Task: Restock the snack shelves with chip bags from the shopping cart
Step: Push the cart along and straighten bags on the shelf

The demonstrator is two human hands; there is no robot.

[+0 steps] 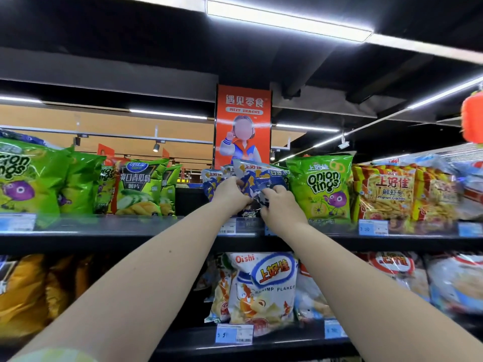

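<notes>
Left hand [230,190] and right hand [279,202] both gripping blue bag [257,180], fingers closed on it, setting it on top shelf [104,226] beside onion rings [320,189]. Gap at left remaining; cart out of view.

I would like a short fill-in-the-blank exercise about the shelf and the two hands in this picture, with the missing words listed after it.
1. Both the left hand and the right hand grip a ____ and white snack bag.
2. Directly right of that bag stands a green bag of onion ____.
3. The white Oishi bag on the lower shelf reads "shrimp ____".
4. The poster behind the shelf is ____.

Missing words: blue; rings; flakes; red
</notes>
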